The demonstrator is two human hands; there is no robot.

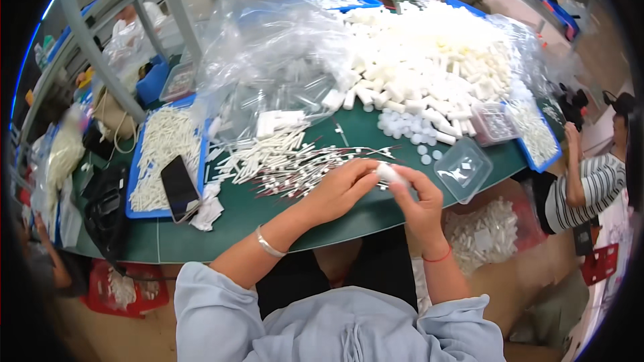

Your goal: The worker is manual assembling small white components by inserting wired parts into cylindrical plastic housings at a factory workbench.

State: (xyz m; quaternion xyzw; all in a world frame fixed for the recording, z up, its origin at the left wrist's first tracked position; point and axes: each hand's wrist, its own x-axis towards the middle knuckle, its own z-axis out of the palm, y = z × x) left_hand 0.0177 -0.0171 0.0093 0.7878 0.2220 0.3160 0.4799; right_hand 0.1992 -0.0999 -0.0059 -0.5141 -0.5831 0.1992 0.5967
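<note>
Over the near edge of the table, both my hands meet at a small white cylindrical piece [386,173]. My left hand [337,191] pinches it from one side with thumb and fingertips. From the other side my right hand [420,202] closes on the same piece, its fingers hiding part of it. Just beyond my left hand lies a loose pile of thin wired parts [295,173] with dark red leads and white ends. Short white sticks [258,154] are heaped beside them. Round translucent caps [406,124] lie scattered beyond my right hand.
A big heap of white cylinders [429,47] covers the far table, beside a clear plastic bag [268,40]. A blue tray [134,194] of white sticks and a phone [178,188] are at left. At right are a clear plastic container [463,191] and another person [590,184].
</note>
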